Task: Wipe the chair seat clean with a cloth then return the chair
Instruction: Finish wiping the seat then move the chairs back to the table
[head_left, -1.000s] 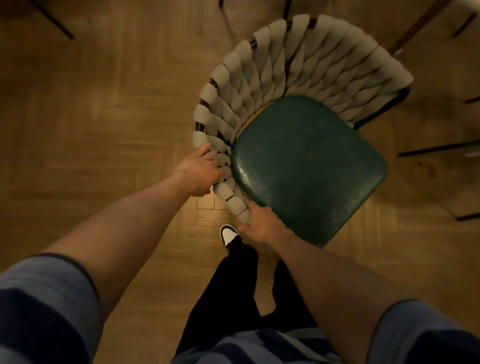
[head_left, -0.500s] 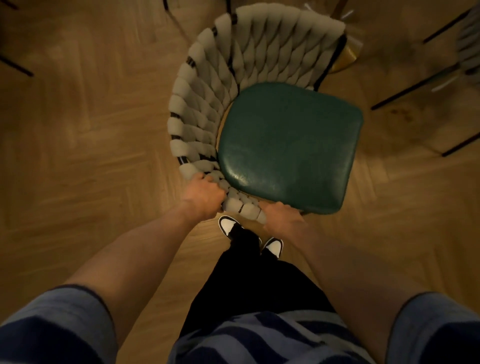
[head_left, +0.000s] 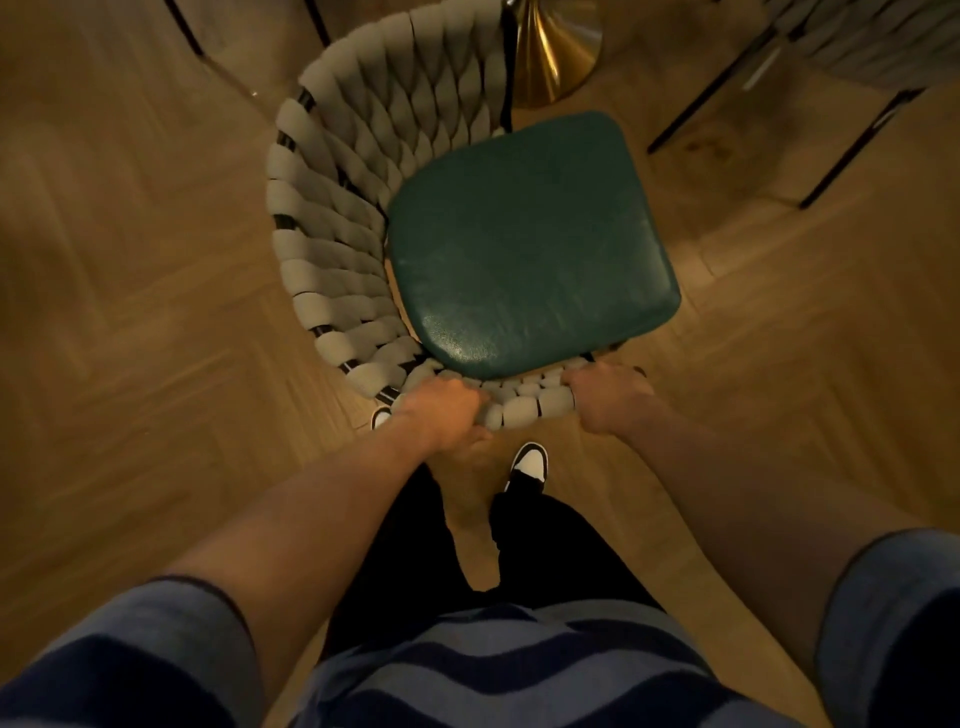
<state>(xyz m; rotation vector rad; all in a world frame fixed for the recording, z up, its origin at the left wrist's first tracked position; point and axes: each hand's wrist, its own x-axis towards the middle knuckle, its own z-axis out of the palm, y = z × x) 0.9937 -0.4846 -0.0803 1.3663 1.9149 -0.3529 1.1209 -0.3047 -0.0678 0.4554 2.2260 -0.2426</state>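
Herringbone floor. Chair now swung nearer the far gold table base; left hand and right hand grip its woven backrest. Return step likely underway.

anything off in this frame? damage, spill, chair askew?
Nothing stands out. The chair stands upright on the wood floor, left hand and right hand gripping its woven backrest rim. The green seat looks intact, with no visible spill. No cloth is in view.

Both hands, left and right, grip the chair's woven back.
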